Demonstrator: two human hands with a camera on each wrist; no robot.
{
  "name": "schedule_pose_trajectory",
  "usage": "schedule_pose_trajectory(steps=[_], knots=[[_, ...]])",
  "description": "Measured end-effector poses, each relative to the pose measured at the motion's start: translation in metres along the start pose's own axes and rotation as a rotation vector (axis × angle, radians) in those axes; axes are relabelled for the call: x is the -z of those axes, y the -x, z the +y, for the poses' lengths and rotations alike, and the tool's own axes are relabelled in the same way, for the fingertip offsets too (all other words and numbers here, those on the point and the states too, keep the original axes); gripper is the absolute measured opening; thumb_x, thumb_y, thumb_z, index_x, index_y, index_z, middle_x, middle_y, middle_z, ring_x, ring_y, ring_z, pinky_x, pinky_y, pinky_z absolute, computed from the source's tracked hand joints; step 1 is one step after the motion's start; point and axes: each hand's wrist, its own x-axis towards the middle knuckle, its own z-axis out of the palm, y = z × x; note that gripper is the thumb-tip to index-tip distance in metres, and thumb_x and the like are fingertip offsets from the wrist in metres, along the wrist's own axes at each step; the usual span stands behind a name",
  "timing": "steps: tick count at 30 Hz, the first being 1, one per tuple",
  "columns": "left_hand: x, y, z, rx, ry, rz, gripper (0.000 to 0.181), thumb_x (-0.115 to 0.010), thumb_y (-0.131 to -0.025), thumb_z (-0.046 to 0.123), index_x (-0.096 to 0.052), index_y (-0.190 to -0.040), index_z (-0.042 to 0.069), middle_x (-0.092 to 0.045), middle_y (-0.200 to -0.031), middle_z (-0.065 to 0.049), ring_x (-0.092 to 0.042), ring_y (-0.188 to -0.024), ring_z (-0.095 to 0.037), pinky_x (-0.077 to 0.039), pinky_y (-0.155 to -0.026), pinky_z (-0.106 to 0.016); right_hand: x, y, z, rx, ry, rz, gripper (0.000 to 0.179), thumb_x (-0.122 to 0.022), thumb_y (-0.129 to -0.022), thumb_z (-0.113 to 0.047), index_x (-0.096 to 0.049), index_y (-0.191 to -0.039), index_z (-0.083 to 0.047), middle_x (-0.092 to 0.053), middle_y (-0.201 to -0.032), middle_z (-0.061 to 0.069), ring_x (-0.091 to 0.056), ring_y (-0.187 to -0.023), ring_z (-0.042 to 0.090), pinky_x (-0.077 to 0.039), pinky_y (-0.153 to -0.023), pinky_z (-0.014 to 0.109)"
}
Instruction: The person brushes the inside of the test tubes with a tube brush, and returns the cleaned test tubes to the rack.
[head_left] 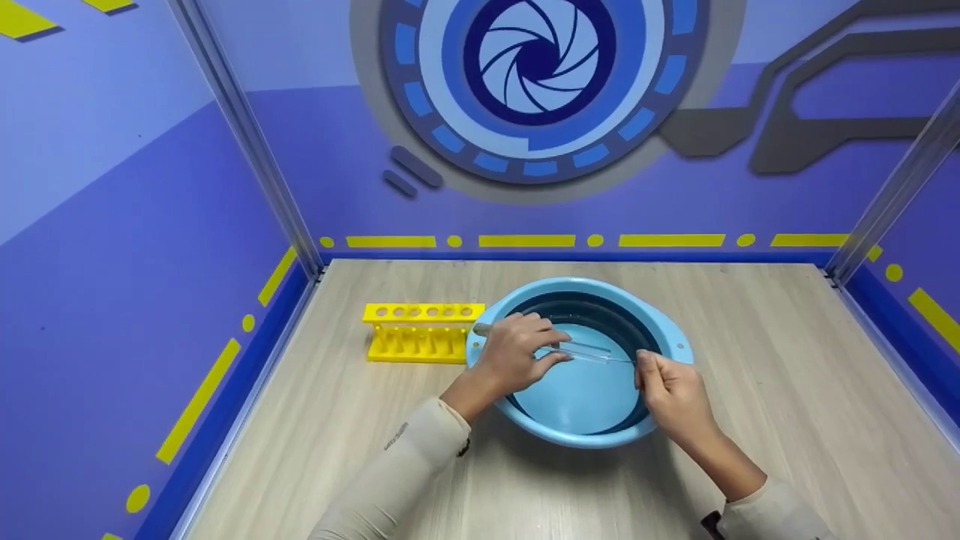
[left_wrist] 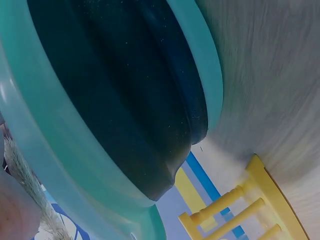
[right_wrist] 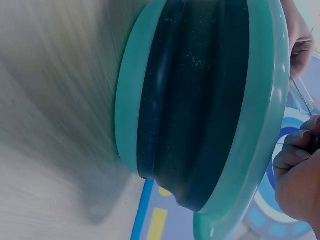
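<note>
A clear glass test tube (head_left: 589,350) lies nearly level over the light-blue basin (head_left: 577,439). My left hand (head_left: 517,349) holds it from the left, fingers and thumb curled about it. A thin twisted wire (right_wrist: 301,94) runs along the tube to my right hand (head_left: 673,390), whose thumb and fingers pinch its end above the basin's right side. Grey bristles of a tube brush (left_wrist: 37,187) show beside my left hand in the left wrist view. The part of the brush within my left hand is hidden.
A yellow test tube rack (head_left: 420,354) with a row of round holes stands close against the basin's left side on the wooden table (head_left: 360,442). Blue printed panels (head_left: 300,165) wall the table at the back and sides, with metal posts (head_left: 259,157) at the corners.
</note>
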Motion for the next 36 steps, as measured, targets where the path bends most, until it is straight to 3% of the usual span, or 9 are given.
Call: schedule_pose_trajectory(steps=[2, 5, 10, 13, 19, 26, 30, 36], knots=[[0.001, 0.001, -0.001, -0.002, 0.006, -0.011, 0.027, -0.075, -0.099, 0.045, -0.084, -0.114, 0.024, -0.078, -0.094, 0.009, -0.065, -0.083, -0.012, -0.051, -0.075, -0.024, 0.000, 0.001, 0.002, 0.086, 0.026, -0.007, 0.044, -0.059, -0.107, -0.002, -0.060, -0.065, -0.015, -0.044, -0.054, -0.009, -0.038, -0.047, -0.001, -0.031, -0.042, 0.021], [0.005, 0.003, -0.002, -0.009, 0.031, -0.041, 0.028, -0.074, -0.100, 0.045, -0.083, -0.116, 0.024, -0.078, -0.096, 0.008, -0.066, -0.087, -0.012, -0.051, -0.078, -0.025, 0.000, 0.001, 0.008, 0.282, 0.075, -0.002, 0.038, -0.064, -0.101, 0.005, -0.060, -0.068, -0.013, -0.048, -0.056, -0.009, -0.040, -0.051, -0.004, -0.033, -0.044, 0.016], [0.016, -0.001, -0.004, -0.030, 0.084, -0.110, 0.032, -0.073, -0.100, 0.048, -0.083, -0.115, 0.023, -0.077, -0.088, 0.006, -0.067, -0.076, -0.011, -0.049, -0.068, -0.019, 0.000, -0.006, 0.019, 0.656, 0.154, 0.084, 0.043, -0.059, -0.110, -0.018, -0.055, -0.068, -0.009, -0.046, -0.059, -0.003, -0.043, -0.054, 0.004, -0.036, -0.050, 0.015], [0.021, -0.004, -0.004, -0.030, 0.113, -0.182, 0.037, -0.069, -0.102, 0.053, -0.083, -0.115, 0.022, -0.077, -0.084, 0.006, -0.063, -0.066, -0.008, -0.040, -0.058, -0.013, 0.001, -0.010, 0.023, 0.773, 0.180, 0.151, 0.053, -0.053, -0.113, -0.031, -0.053, -0.066, -0.008, -0.042, -0.058, -0.001, -0.042, -0.052, 0.010, -0.037, -0.050, 0.017], [0.027, 0.000, -0.005, 0.037, 0.222, -0.372, 0.044, -0.066, -0.102, 0.057, -0.083, -0.118, 0.020, -0.071, -0.070, 0.005, -0.049, -0.055, -0.003, -0.029, -0.052, -0.014, 0.002, -0.005, 0.021, 0.858, 0.148, 0.170, 0.055, -0.053, -0.113, -0.030, -0.055, -0.064, -0.006, -0.042, -0.057, -0.001, -0.043, -0.052, 0.011, -0.039, -0.051, 0.016], [0.034, 0.008, -0.011, 0.122, 0.327, -0.473, 0.048, -0.068, -0.099, 0.061, -0.083, -0.122, 0.021, -0.056, -0.060, 0.004, -0.044, -0.053, -0.004, -0.029, -0.053, -0.017, 0.005, -0.004, 0.013, 0.974, 0.128, 0.137, 0.051, -0.054, -0.113, -0.024, -0.056, -0.065, -0.005, -0.042, -0.059, -0.001, -0.041, -0.054, 0.012, -0.038, -0.051, 0.017], [0.041, 0.012, -0.019, 0.160, 0.375, -0.485, 0.049, -0.068, -0.099, 0.063, -0.082, -0.123, 0.023, -0.064, -0.067, 0.005, -0.046, -0.055, -0.005, -0.032, -0.055, -0.018, 0.010, -0.005, 0.012, 0.986, 0.101, 0.140, 0.050, -0.056, -0.112, -0.022, -0.059, -0.066, -0.002, -0.045, -0.059, 0.001, -0.043, -0.054, 0.013, -0.040, -0.051, 0.019], [0.045, 0.022, -0.032, 0.185, 0.356, -0.428, 0.037, -0.071, -0.099, 0.057, -0.083, -0.118, 0.027, -0.075, -0.082, 0.009, -0.048, -0.058, -0.002, -0.035, -0.057, -0.017, 0.016, -0.002, 0.017, 0.919, 0.076, 0.165, 0.050, -0.057, -0.112, -0.022, -0.062, -0.068, -0.001, -0.048, -0.060, 0.002, -0.043, -0.056, 0.012, -0.040, -0.051, 0.019]])
